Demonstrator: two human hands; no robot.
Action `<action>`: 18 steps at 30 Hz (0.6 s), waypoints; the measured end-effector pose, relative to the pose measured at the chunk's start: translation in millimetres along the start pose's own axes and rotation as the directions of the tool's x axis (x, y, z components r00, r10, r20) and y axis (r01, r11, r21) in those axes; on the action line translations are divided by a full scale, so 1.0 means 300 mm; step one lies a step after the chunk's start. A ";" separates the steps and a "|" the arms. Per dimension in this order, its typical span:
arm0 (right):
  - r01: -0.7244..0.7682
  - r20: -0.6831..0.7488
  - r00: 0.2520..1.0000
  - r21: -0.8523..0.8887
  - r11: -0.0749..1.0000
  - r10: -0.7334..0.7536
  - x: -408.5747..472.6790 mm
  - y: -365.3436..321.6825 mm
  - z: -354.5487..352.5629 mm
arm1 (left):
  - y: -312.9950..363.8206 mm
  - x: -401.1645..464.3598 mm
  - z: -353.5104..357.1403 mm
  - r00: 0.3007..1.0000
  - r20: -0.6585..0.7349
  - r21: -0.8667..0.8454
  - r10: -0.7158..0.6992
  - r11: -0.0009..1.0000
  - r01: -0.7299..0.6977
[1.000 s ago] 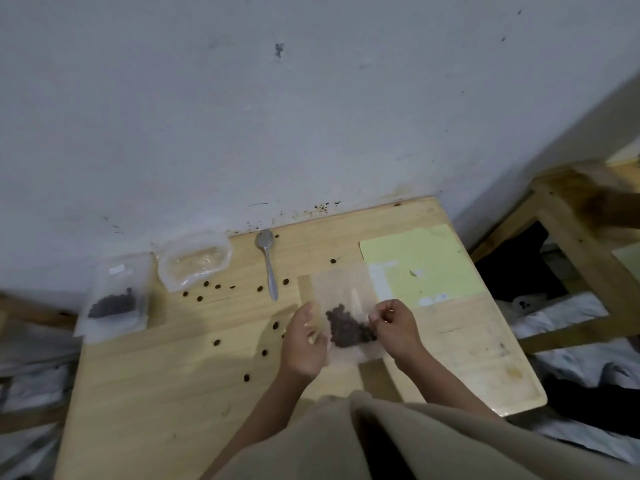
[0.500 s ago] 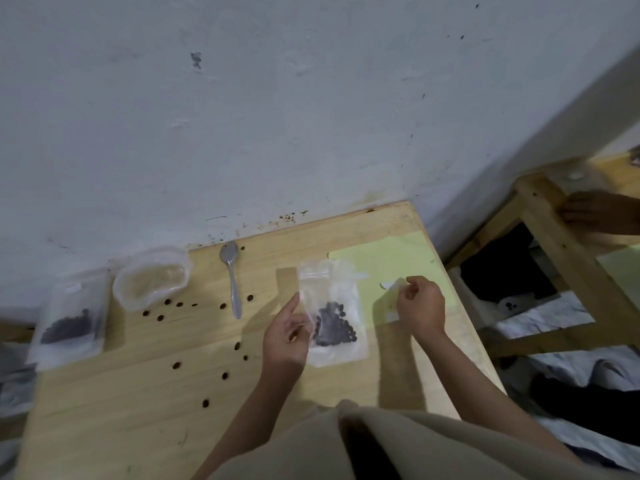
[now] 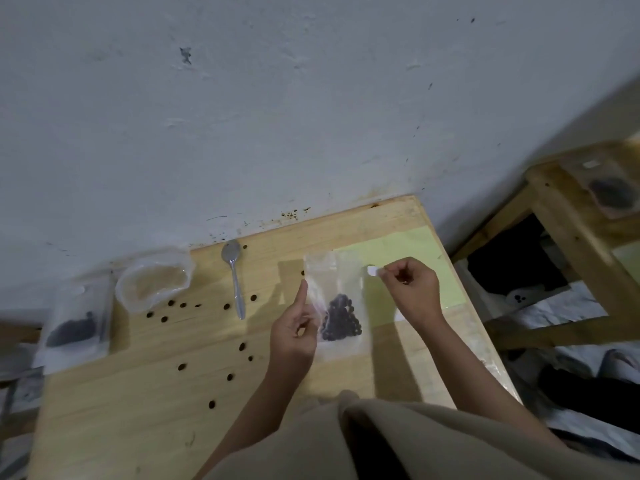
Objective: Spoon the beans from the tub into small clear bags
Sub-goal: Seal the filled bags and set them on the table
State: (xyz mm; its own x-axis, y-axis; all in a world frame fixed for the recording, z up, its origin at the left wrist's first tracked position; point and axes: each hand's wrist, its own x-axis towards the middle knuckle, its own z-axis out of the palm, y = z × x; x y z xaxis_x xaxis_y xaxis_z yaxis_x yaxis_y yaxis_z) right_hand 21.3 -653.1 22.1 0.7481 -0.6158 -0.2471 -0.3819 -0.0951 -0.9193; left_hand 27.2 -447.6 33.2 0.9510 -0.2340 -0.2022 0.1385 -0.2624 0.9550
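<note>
A small clear bag (image 3: 337, 289) with dark beans in its lower half is held up over the wooden table (image 3: 138, 393). My left hand (image 3: 294, 336) pinches its left edge, forefinger pointing up along it. My right hand (image 3: 414, 292) pinches a small white sticker (image 3: 372, 270) just right of the bag's top. The clear tub (image 3: 154, 280) sits at the back left and looks emptied of beans. A metal spoon (image 3: 235, 277) lies beside it. Several loose beans (image 3: 181, 367) are scattered on the table.
Another filled bag (image 3: 74, 323) lies at the table's left edge. A pale green sheet (image 3: 415, 251) covers the back right corner. A wall runs behind the table. A second wooden table (image 3: 568, 216) at right carries one more bean bag (image 3: 611, 194).
My right hand let go of the bag, went to the green sheet and came back holding a white sticker near the bag's top. My left hand keeps holding the bag.
</note>
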 end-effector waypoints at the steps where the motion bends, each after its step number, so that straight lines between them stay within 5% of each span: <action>1: 0.011 0.024 1.000 0.062 0.998 -0.013 -0.016 -0.024 0.008 | 0.003 -0.002 0.002 1.000 0.019 0.007 0.013 1.000 -0.013; 7: 0.056 0.106 0.992 0.126 0.990 -0.069 -0.092 -0.114 0.075 | 0.050 -0.040 0.014 0.991 0.047 0.052 0.126 0.990 -0.128; 14: 0.092 0.001 0.996 0.085 0.992 -0.092 -0.169 -0.163 0.106 | 0.105 -0.098 -0.044 0.970 0.013 0.063 0.244 0.968 -0.245; 18: -0.003 0.092 0.995 0.281 0.960 -0.023 -0.207 -0.184 0.119 | 0.111 -0.131 -0.074 0.961 -0.024 0.046 0.277 0.960 -0.276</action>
State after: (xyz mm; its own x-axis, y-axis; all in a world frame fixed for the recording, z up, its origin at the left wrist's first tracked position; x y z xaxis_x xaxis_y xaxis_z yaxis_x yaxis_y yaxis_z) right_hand 15.5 -581.7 77.4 0.8036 -0.5388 -0.2526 -0.2165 0.1307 -0.9675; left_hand 0.5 -426.3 77.7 0.9584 -0.2753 0.0756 -0.1421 -0.2305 0.9626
